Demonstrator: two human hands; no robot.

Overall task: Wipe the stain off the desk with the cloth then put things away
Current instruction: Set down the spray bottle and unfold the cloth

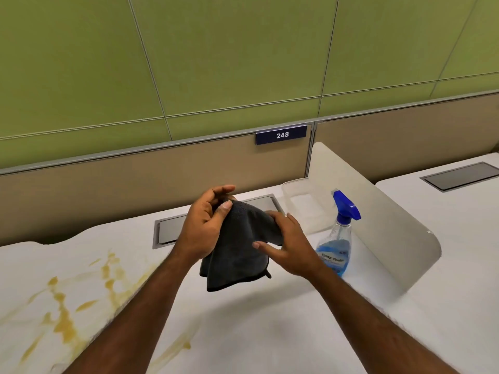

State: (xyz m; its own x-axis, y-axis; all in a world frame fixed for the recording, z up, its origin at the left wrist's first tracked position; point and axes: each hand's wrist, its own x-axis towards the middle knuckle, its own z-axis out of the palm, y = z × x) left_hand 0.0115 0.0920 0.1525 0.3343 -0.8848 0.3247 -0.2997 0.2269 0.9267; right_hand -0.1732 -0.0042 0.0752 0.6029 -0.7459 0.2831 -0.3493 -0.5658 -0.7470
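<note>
Cloth (237, 255), dark grey, bunched. Hangs above the worktop (270, 325), clear of it. Pinched at top between thumb and curled fingers of left hand (206, 230); touched on its right fold by nearly straight fingers of right hand (290, 251). Yellow stain (64, 317) spread over worktop to the left, unwiped. Blue spray bottle (339, 238) upright to the right, clear tub (302, 206) behind it.

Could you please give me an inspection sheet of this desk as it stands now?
Surface: white desk; smeared yellow stain at left, not yet wiped.
Job's things: dark grey microfibre cloth held above desk; clear spray bottle, blue trigger, upright at right.
Clutter: clear plastic tray behind the bottle.
Hands: left hand pinches cloth; right hand touches it, fingers fairly straight.
Cables: nothing seen; grey metal hatch in desk.
Surroundings: white divider, green wall panels, blue plate reading 248.
</note>
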